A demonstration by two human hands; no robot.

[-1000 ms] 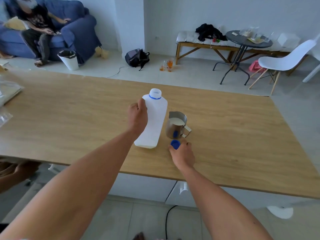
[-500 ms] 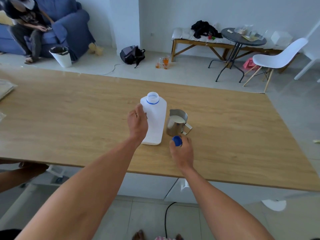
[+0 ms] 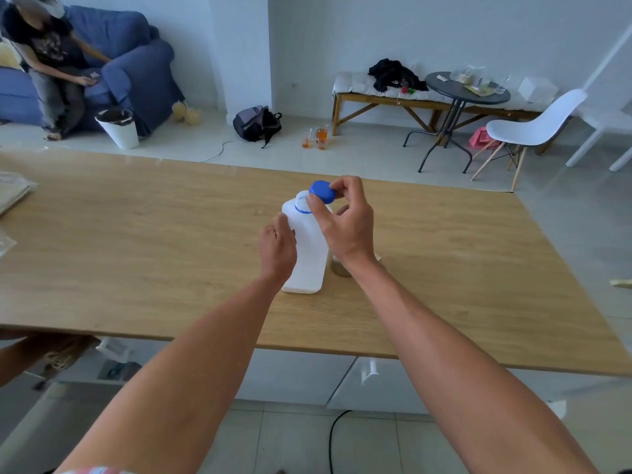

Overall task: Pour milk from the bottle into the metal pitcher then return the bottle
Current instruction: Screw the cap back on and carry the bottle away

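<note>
A white plastic milk bottle (image 3: 309, 254) stands upright on the wooden table (image 3: 136, 254), its mouth ringed in blue. My left hand (image 3: 277, 248) grips the bottle's left side. My right hand (image 3: 343, 218) pinches the blue cap (image 3: 322, 191) between thumb and fingers just above and right of the bottle's mouth. The metal pitcher (image 3: 339, 267) stands right of the bottle, mostly hidden behind my right wrist; only its lower side shows.
Plastic bags (image 3: 13, 196) lie at the table's left edge. Another person's arm (image 3: 30, 350) shows below the table's near left edge. Beyond the table are a sofa with a seated person (image 3: 51, 59), a bin, a backpack, a bench, a round table and a white chair (image 3: 533, 128).
My right hand picked the blue cap up off the table beside the pitcher and raised it to the bottle's mouth. My left hand keeps its hold on the bottle.
</note>
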